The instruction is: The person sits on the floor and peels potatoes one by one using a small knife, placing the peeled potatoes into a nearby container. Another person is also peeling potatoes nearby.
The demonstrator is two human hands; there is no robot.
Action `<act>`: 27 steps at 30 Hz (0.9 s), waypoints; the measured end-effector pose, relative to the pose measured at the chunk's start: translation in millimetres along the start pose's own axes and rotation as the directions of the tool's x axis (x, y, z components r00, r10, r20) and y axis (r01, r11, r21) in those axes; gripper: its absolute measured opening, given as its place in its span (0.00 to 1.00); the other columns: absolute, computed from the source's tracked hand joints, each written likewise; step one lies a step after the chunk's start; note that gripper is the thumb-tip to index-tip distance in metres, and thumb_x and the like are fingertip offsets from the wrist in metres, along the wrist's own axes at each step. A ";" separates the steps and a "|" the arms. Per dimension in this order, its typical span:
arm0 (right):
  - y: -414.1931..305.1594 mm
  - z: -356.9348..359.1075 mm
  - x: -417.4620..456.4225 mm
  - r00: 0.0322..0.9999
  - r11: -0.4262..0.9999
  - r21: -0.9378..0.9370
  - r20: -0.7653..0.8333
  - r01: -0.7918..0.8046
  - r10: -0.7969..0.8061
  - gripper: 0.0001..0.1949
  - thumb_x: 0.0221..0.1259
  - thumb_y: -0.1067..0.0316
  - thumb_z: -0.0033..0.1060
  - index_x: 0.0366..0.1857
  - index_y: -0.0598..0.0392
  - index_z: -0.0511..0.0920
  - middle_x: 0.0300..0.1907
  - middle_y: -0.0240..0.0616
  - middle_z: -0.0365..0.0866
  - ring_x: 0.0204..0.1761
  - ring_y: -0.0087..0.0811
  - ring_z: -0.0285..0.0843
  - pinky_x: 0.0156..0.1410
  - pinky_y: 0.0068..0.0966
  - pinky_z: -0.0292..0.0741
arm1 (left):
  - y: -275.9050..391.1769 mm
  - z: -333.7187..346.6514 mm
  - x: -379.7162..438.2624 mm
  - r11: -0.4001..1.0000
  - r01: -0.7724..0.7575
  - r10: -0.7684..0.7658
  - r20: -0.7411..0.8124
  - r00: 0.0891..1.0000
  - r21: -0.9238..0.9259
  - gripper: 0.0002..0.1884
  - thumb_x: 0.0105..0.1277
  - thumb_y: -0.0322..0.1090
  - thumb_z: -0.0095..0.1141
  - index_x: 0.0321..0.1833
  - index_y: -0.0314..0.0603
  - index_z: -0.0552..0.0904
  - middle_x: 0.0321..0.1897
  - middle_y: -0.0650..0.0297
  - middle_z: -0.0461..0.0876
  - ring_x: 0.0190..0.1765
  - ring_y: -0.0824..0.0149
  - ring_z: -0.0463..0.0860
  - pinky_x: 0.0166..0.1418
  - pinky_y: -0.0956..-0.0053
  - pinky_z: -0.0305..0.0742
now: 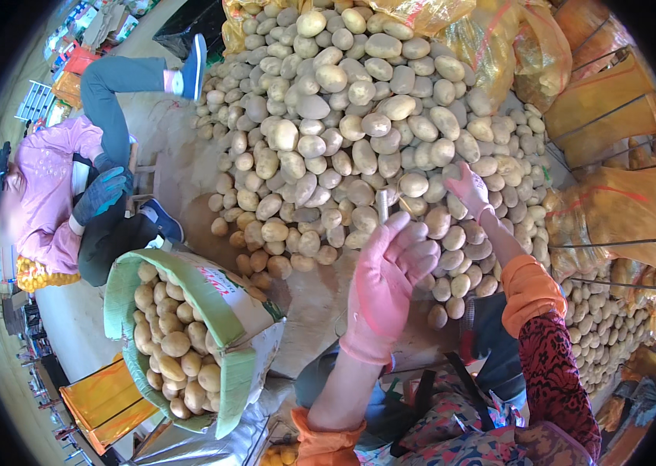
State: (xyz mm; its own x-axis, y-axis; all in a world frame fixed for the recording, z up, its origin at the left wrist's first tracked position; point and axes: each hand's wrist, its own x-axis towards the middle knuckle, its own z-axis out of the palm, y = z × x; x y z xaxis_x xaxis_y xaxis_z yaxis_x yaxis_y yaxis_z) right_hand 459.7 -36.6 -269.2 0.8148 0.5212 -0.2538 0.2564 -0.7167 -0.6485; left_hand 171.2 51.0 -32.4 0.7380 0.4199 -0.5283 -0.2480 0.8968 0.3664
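Note:
My left hand, in a pink glove, is raised with its fingers curled, near the front of a large potato heap. A short silvery metal cylinder shows just beyond its fingertips; whether the hand holds it, I cannot tell. On the right side of the heap, my right hand reaches down among the potatoes, also in a pink glove. Its fingertips are partly hidden, so a grip is unclear. To the left stands an open green-edged cardboard box, filled with potatoes.
Orange mesh sacks line the right side, and more yellow sacks stand behind the heap. Across the floor at left sits a person wearing grey-blue gloves. An orange crate-like container lies beyond the box.

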 end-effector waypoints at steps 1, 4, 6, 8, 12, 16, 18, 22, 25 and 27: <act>-15.8 -6.8 -10.7 1.000 0.987 0.160 0.006 0.020 -0.021 0.34 0.55 0.49 0.65 0.65 0.57 0.72 0.44 0.39 0.82 0.43 0.30 0.83 0.50 0.31 0.78 | 0.9 -2.8 -0.2 1.000 -0.016 0.016 -0.001 1.000 -0.009 0.27 0.76 0.52 0.45 0.67 0.37 0.71 0.54 0.52 0.82 0.54 0.54 0.83 0.60 0.57 0.79; -54.1 -36.5 -48.0 0.946 0.616 0.751 0.323 -0.238 -0.028 0.26 0.59 0.50 0.63 0.58 0.55 0.76 0.52 0.40 0.79 0.47 0.39 0.81 0.49 0.43 0.81 | 0.8 -9.3 0.2 0.998 -0.046 0.046 0.015 0.999 -0.031 0.26 0.75 0.51 0.47 0.66 0.37 0.71 0.54 0.52 0.82 0.55 0.52 0.83 0.61 0.55 0.78; -62.1 -55.2 -61.2 0.901 0.333 0.878 0.408 -0.343 -0.147 0.26 0.61 0.50 0.62 0.59 0.55 0.75 0.54 0.45 0.78 0.49 0.45 0.81 0.53 0.54 0.80 | -2.4 -4.4 -4.4 0.998 -0.054 0.055 0.035 0.998 -0.020 0.26 0.75 0.51 0.47 0.66 0.37 0.72 0.54 0.53 0.81 0.56 0.52 0.82 0.62 0.55 0.77; -94.6 -75.5 -85.6 0.844 0.206 0.885 0.461 -0.417 -0.275 0.26 0.63 0.50 0.60 0.60 0.56 0.73 0.54 0.48 0.79 0.49 0.49 0.82 0.56 0.56 0.79 | -4.4 -1.6 -14.1 0.994 -0.093 0.091 0.049 0.995 0.050 0.27 0.75 0.51 0.48 0.67 0.37 0.71 0.56 0.55 0.78 0.56 0.56 0.81 0.63 0.56 0.76; -144.4 -113.4 -153.4 0.614 0.138 0.834 0.495 -0.534 -0.615 0.33 0.63 0.43 0.55 0.62 0.62 0.71 0.47 0.50 0.84 0.43 0.52 0.85 0.51 0.50 0.82 | -21.3 8.5 -33.5 0.829 -0.378 0.395 0.049 0.917 0.412 0.32 0.72 0.47 0.54 0.74 0.39 0.62 0.62 0.55 0.73 0.62 0.59 0.75 0.68 0.61 0.69; -143.5 -101.7 -215.9 0.637 0.123 0.766 0.602 -0.631 -0.481 0.35 0.63 0.40 0.53 0.63 0.61 0.72 0.48 0.48 0.84 0.47 0.46 0.85 0.50 0.48 0.83 | -52.0 7.9 -35.2 0.327 -0.650 0.536 0.432 0.725 0.686 0.44 0.63 0.37 0.65 0.78 0.42 0.53 0.68 0.54 0.63 0.69 0.61 0.65 0.72 0.63 0.63; -142.7 -92.4 -233.8 0.672 0.066 0.748 0.628 -0.660 -0.391 0.33 0.65 0.40 0.51 0.62 0.60 0.73 0.51 0.46 0.84 0.52 0.44 0.83 0.53 0.50 0.82 | -63.8 3.4 -33.9 0.078 -0.684 0.548 0.542 0.637 0.725 0.40 0.62 0.31 0.66 0.75 0.41 0.59 0.65 0.56 0.65 0.65 0.63 0.68 0.69 0.65 0.67; -137.3 -91.8 -223.0 0.463 0.151 0.701 0.601 -0.697 -0.651 0.33 0.66 0.39 0.45 0.58 0.62 0.76 0.44 0.50 0.86 0.41 0.47 0.86 0.48 0.45 0.84 | -53.4 6.2 -32.2 0.639 -0.588 0.536 0.261 0.803 0.497 0.23 0.69 0.34 0.60 0.63 0.31 0.75 0.53 0.60 0.77 0.51 0.68 0.78 0.59 0.71 0.73; -138.2 -85.8 -217.3 0.454 0.154 0.706 0.590 -0.691 -0.668 0.32 0.67 0.40 0.44 0.58 0.63 0.76 0.40 0.52 0.86 0.35 0.48 0.87 0.41 0.43 0.85 | -40.0 -5.8 -10.1 0.799 -0.414 0.446 0.032 0.895 0.437 0.22 0.77 0.49 0.45 0.56 0.33 0.76 0.46 0.61 0.80 0.48 0.68 0.79 0.56 0.71 0.74; -140.0 -84.1 -214.0 0.490 0.157 0.722 0.596 -0.674 -0.636 0.32 0.67 0.40 0.44 0.58 0.62 0.76 0.39 0.53 0.86 0.34 0.48 0.87 0.39 0.42 0.85 | -38.5 -5.8 -2.3 0.900 -0.319 0.350 -0.054 0.935 0.298 0.25 0.78 0.53 0.40 0.56 0.35 0.76 0.45 0.60 0.80 0.50 0.66 0.80 0.56 0.69 0.75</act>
State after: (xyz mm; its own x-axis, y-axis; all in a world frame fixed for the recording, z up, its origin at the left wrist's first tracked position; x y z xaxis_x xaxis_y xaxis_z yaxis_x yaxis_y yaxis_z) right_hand 293.2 -86.8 -63.7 -0.0731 0.9875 -0.1394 -0.8844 -0.1288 -0.4486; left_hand 175.4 16.3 -49.8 0.5693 0.7140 -0.4075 -0.2718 0.6313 0.7264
